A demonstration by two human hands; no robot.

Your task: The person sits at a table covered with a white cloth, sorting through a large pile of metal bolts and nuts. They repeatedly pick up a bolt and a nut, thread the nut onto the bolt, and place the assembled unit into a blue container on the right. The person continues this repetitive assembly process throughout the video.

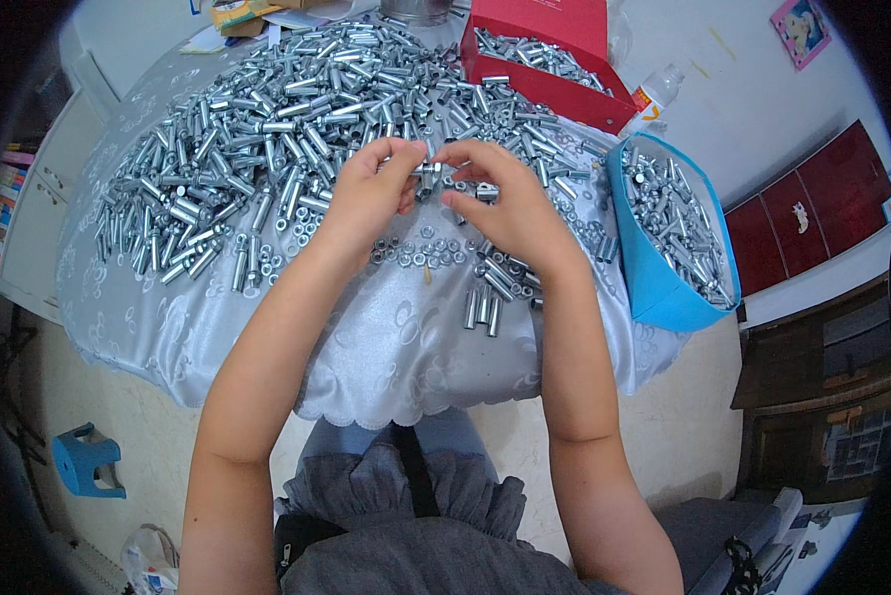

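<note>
A silvery, patterned cloth [421, 382] with a scalloped hem covers the tabletop [366, 322]. Above it, the left hand [371, 188] pinches a bolt [430, 170] between thumb and fingers; the right hand [500, 203], thumb and fingers parted, curves just beside it, contact unclear. A broad heap [287, 109] of metal bolts spreads beyond, with loose nuts [428, 253] nearer the person. A red box [555, 97] and a blue bin [676, 312], both holding metal pieces, stand at right, a bottle [656, 91] between them. A blue stool [86, 461] stands on the pale floor [158, 426] at left; a picture [801, 35] hangs on the wall [733, 109].
</note>
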